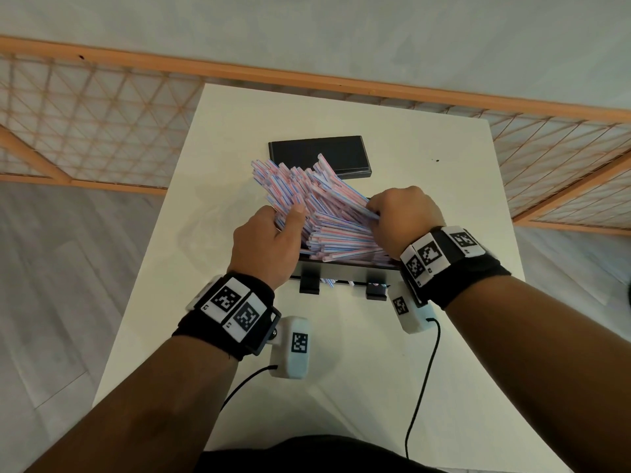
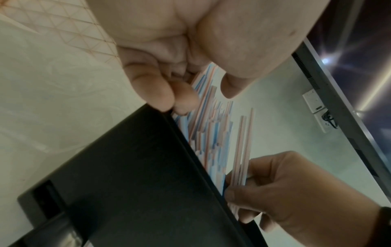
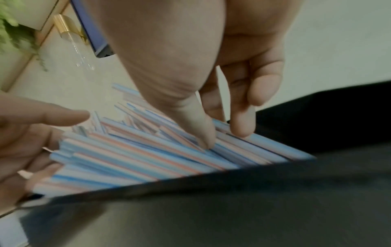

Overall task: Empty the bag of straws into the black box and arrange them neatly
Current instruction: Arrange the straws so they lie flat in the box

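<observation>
a white rectangular bench [image 1: 426,186] carries an open black plastic box [image 1: 345,264] near its middle, a little toward the near edge, and the box is heaped with thin plastic straws striped in red, blue and white [image 1: 327,213]. the straws lie in a loose fan, many of their far ends sticking up and out over the far wall of the box toward a flat black rectangular lid [image 1: 319,155] that rests on the bench nearer the far edge, well apart from the near edge. the left hand [image 1: 269,242] is at the left side of the heap, its thumb on top and its fingers [image 2: 152,88] curled round a bunch of straws at the box's rim. the right hand [image 1: 403,218] is at the right side of the heap, its fingers [image 3: 243,117] bent down onto the straw ends and its thumb pressing among them; from the left wrist view it seems to pinch a few straws, though the blur makes that hard to confirm. the straws in the box run roughly left to right between the two hands, not yet lined up. both wrists wear black bands with white square-patterned markers [image 1: 235,308], each with a small white camera block and a black cable trailing toward the near edge. behind the bench stands an orange-framed lattice screen [image 1: 88,117].
</observation>
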`<state>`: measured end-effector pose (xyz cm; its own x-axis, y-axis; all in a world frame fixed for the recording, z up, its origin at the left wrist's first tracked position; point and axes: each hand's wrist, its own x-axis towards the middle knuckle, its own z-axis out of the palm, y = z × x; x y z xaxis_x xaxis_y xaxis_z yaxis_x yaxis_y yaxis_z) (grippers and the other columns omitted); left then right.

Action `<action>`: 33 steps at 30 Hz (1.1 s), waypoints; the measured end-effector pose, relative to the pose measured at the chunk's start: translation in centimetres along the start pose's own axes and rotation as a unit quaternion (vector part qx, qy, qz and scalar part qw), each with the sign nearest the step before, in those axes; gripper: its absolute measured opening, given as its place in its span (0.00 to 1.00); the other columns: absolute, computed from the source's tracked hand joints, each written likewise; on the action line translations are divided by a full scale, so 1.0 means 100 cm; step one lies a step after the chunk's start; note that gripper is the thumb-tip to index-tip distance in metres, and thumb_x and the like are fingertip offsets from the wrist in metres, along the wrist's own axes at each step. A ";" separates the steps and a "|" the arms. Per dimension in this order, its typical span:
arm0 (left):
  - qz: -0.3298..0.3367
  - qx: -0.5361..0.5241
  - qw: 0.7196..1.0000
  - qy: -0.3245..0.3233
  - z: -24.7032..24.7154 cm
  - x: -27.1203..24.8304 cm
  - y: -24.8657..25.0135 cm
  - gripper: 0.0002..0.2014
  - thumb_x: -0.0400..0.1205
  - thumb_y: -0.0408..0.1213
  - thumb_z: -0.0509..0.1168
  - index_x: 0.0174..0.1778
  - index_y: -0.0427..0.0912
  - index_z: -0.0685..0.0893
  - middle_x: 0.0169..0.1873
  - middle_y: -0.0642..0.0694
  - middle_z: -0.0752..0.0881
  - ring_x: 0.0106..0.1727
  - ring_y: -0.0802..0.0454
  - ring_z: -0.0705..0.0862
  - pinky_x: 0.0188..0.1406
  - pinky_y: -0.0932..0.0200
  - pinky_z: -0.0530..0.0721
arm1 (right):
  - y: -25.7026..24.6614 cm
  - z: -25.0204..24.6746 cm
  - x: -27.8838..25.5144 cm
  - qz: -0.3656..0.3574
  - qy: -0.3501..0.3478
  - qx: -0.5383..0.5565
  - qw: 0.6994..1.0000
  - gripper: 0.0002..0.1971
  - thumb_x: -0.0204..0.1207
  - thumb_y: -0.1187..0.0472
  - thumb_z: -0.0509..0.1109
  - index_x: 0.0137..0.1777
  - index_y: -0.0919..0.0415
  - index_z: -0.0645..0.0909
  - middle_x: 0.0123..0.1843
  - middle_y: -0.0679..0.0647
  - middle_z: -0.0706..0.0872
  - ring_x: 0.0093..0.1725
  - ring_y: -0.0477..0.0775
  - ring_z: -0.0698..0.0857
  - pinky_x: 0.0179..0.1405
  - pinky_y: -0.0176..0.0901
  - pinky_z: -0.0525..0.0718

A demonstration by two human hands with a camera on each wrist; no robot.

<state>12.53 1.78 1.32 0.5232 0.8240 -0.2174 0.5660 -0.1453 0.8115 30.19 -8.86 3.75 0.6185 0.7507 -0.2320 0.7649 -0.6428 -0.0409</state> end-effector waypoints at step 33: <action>-0.040 -0.065 0.997 0.002 -0.003 -0.005 0.005 0.39 0.82 0.73 0.48 0.48 0.37 0.82 0.39 0.35 0.87 0.28 0.39 0.88 0.37 0.37 0.92 | -0.011 0.016 -0.001 -0.081 -0.041 0.132 0.987 0.18 0.65 0.55 0.74 0.50 0.51 0.69 0.43 0.49 0.76 0.41 0.58 0.77 0.42 0.44 0.78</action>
<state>12.33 1.43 1.97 0.4780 0.8320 -0.2818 0.5181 -0.0079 0.8553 29.07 -8.47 2.29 0.4667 0.8392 -0.2790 0.7721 -0.5405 -0.3342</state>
